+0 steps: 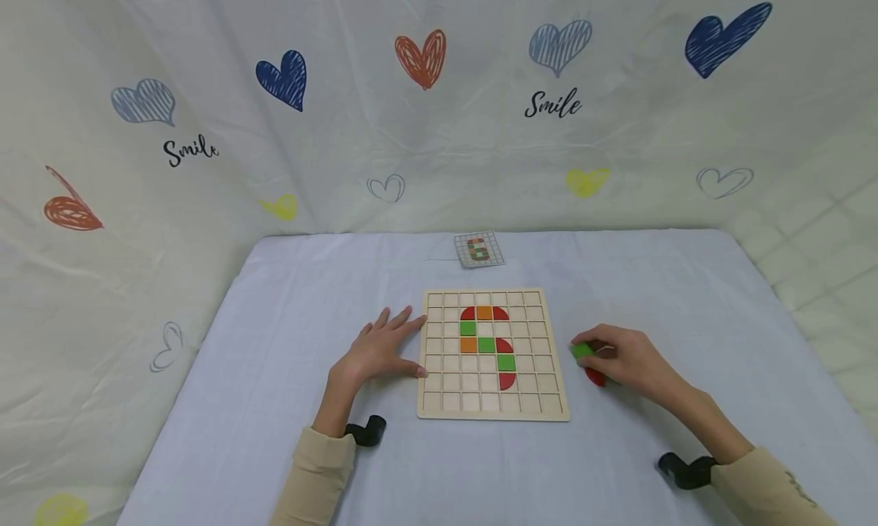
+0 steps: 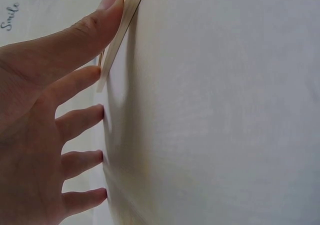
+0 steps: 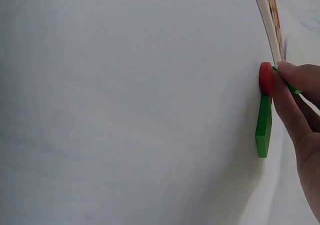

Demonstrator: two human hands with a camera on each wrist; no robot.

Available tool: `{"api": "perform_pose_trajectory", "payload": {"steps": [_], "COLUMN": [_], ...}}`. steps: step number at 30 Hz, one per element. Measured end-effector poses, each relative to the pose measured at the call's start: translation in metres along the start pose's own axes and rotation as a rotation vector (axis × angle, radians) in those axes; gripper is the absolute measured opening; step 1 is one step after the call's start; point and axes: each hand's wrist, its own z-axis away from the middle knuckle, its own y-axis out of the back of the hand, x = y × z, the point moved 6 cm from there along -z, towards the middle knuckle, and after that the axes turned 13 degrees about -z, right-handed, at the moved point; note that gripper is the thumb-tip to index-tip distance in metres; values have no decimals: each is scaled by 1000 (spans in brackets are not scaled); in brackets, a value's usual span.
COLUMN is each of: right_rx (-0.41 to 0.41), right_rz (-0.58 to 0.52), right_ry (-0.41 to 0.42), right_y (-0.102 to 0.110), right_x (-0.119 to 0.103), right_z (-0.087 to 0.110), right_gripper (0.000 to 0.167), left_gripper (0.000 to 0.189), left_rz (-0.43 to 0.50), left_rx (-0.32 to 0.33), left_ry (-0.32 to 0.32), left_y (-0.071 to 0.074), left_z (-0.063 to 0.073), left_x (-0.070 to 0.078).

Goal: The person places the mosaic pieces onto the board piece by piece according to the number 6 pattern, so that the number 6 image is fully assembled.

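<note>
A wooden grid board [image 1: 446, 404] lies mid-table, with red, orange and green pieces set in its cells in a curving figure. My left hand [image 1: 379, 348] is spread at the board's left edge, thumb and index finger touching it; in the left wrist view the thumb [image 2: 95, 27] lies along the rim. Right of the board, my right hand [image 1: 627, 358] pinches a green block [image 1: 581, 350] between thumb and fingers. Below those fingers a red rounded piece [image 3: 265, 78] lies on the cloth, with another green block [image 3: 263, 127] against it in the right wrist view.
A small card [image 1: 479, 250] printed with a similar coloured grid figure lies behind the board. White cloth [image 1: 309, 282] covers the table. A hanging sheet [image 1: 480, 145] with hearts and the word Smile rises at the back. Black wrist cameras [image 1: 686, 471] sit on both wrists.
</note>
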Motion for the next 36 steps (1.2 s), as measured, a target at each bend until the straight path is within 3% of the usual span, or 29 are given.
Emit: {"api": "perform_pose_trajectory", "payload": {"steps": [3,11,29,36], "right_rx": [-12,-39,-83,-83], "right_rz": [-36,-93,-238,-290], "right_ry": [-41,-48,-173,-144], "right_y": [0,-1,-21,-35], "right_x": [1,-4,-10,-18], "right_z": [1,1,-3,-7], "right_gripper": [30,33,37,39], "left_gripper": [98,97,98,97], "left_rz": [-7,-1,-4,-3], "left_rx": [0,2,-3,-3], "left_ry": [2,7,7,12], "left_y": [0,0,-2,0], "left_z": [0,0,0,0], "left_x": [0,0,0,1]}}
